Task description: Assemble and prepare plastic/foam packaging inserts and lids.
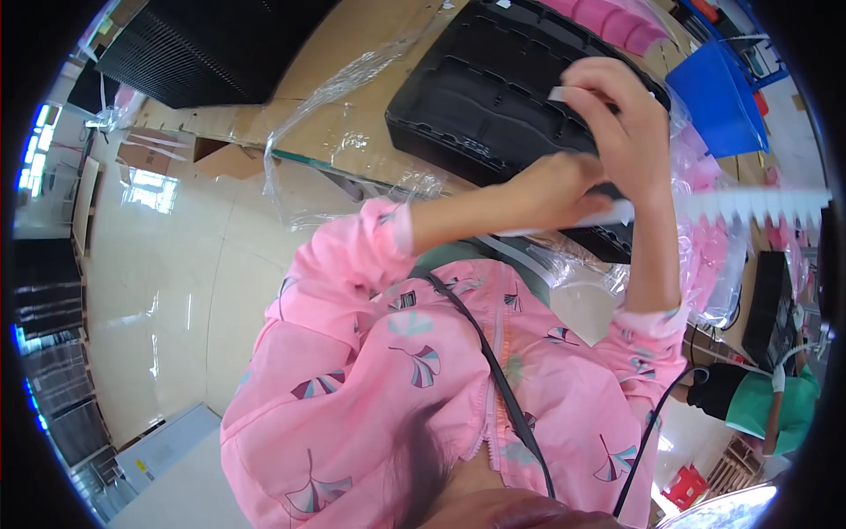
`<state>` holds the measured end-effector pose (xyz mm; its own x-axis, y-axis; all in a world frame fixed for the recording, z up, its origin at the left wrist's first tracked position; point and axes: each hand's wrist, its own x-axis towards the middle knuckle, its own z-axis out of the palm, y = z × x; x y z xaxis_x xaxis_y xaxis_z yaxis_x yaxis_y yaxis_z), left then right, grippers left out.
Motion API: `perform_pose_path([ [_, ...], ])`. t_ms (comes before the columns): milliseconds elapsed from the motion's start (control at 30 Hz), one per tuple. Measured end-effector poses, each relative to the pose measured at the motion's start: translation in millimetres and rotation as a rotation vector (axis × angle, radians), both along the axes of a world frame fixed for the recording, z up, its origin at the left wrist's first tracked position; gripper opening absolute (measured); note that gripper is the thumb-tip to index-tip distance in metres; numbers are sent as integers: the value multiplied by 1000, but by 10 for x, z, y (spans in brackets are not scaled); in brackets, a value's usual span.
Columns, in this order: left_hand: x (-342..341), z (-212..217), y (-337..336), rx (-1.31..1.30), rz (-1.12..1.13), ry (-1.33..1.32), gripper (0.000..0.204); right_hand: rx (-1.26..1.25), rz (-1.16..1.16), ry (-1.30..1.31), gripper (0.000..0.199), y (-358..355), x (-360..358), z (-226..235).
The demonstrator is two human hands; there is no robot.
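Note:
A black plastic tray [476,97] with moulded compartments lies on cardboard ahead of me. My left hand [560,189] is at the tray's near edge, closed on the end of a long white toothed strip [758,207] that runs off to the right. My right hand [621,115] is raised over the tray and pinches a small white piece [559,93] between thumb and fingers. My pink patterned sleeves [379,247] reach to both wrists. The tray's right part is hidden behind my hands.
Clear plastic film [335,97] lies crumpled over the cardboard sheet [352,35]. A stack of black trays [211,44] stands at the top left, and pink trays [617,22] and a blue bin [714,88] at the top right. A person in green [775,406] sits at the lower right.

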<state>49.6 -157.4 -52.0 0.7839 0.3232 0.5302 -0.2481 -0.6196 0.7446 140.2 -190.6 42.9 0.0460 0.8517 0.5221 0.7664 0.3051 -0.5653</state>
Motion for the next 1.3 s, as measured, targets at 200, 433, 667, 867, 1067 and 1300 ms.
perform_pose_path([
  [200,-873,-107,133,259,54,-39,15,-488,364,-56,13,788,-26,-308],
  [433,-1460,-180,420,210,341,-2,12,-655,503,-278,13,1216,-270,-398],
  [667,-1518,-246,536,142,390,-32,8,-736,482,-392,12,1332,-349,-479],
  [867,-1530,-279,592,90,409,-10,8,-676,443,-530,9,1333,-425,-488],
  [1067,-1592,-257,630,78,420,30,11,-729,315,-496,11,1236,-447,-489],
  [1300,-1364,43,1011,231,465,22,10,-68,78,-224,19,999,-132,-830],
])
